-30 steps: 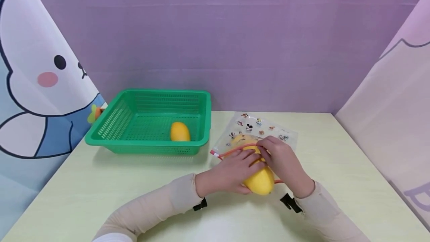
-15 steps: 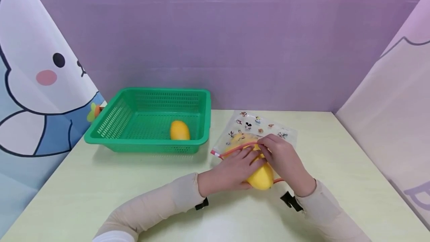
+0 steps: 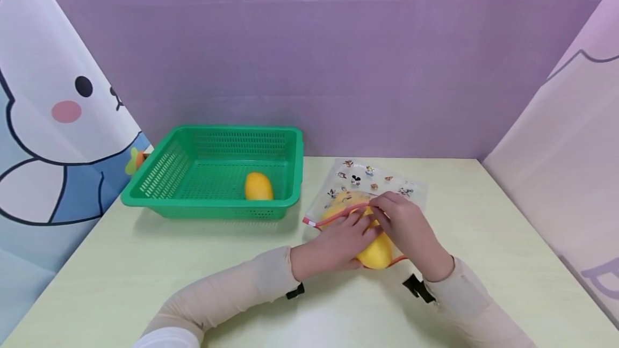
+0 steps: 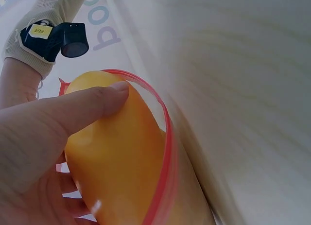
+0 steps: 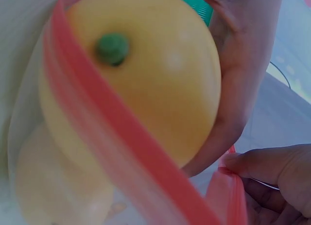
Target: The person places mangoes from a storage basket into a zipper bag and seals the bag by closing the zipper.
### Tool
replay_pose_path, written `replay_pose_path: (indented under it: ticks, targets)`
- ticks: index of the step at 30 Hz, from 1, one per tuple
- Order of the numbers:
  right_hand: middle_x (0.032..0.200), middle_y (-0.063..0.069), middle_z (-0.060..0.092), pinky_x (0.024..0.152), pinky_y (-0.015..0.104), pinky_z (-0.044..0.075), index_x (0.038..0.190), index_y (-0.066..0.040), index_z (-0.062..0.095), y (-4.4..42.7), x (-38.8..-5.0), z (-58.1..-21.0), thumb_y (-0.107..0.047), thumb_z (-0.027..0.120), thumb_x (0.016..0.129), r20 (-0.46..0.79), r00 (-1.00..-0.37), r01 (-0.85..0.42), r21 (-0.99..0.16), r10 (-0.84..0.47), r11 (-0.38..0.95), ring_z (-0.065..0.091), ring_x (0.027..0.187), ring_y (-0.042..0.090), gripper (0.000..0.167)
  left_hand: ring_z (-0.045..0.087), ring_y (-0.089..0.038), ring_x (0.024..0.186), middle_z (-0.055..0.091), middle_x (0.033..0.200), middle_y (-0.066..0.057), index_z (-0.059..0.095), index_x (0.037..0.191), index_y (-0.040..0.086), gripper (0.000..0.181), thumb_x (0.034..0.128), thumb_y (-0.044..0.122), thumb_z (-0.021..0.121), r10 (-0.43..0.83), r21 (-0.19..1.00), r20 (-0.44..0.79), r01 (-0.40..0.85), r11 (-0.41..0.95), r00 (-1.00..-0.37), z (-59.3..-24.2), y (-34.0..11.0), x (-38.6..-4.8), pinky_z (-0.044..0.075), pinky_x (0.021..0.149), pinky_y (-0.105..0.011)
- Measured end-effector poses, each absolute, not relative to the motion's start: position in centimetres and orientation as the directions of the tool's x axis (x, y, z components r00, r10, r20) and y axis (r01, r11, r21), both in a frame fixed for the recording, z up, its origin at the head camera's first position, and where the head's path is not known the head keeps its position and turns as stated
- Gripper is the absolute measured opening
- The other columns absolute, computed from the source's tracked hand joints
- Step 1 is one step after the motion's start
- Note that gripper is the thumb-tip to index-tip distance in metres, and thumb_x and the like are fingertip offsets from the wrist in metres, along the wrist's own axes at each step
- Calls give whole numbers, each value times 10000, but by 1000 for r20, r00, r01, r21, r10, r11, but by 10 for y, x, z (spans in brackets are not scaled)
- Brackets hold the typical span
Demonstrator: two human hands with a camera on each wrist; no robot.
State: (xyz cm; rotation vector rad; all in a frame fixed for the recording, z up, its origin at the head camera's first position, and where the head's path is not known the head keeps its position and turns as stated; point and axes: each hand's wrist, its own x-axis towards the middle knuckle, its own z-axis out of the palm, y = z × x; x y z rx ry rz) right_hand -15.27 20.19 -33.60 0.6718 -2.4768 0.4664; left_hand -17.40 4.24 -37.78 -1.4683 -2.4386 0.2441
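Your left hand grips a yellow mango at the mouth of a clear bag; your right hand pinches its red rim. A second mango lies inside. To the left, on the table, a green basket holds a third mango.

High head view, wrist close-ups

The front mango is yellow with a green stem; the clear bag has scattered multicoloured cartoon prints and red edging. The basket is green, the counter pale yellow-green.
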Motion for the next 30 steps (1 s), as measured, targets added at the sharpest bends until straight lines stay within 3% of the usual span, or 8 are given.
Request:
replay_pose_path:
  ticks: [14,30]
  targets:
    - [845,77,657,690,334,560,892,-4,697,200,-150,-335,27,752,749,549,-760,-523,-196,-349,830,636,774,219,156,431,-210,1191,413,1402,-42,363,1425,159,823,768,506,716,859,-228,69,830,508,-507,-377,50,-174,460,932,-292]
    - [841,68,663,681,329,559,883,-8,693,201,-150,-336,40,758,733,583,-726,-556,-189,-363,809,627,766,207,170,446,-200,1170,362,1464,-21,328,1455,167,891,749,560,703,835,-200,8,818,540,-550,-377,59,-178,454,945,-293]
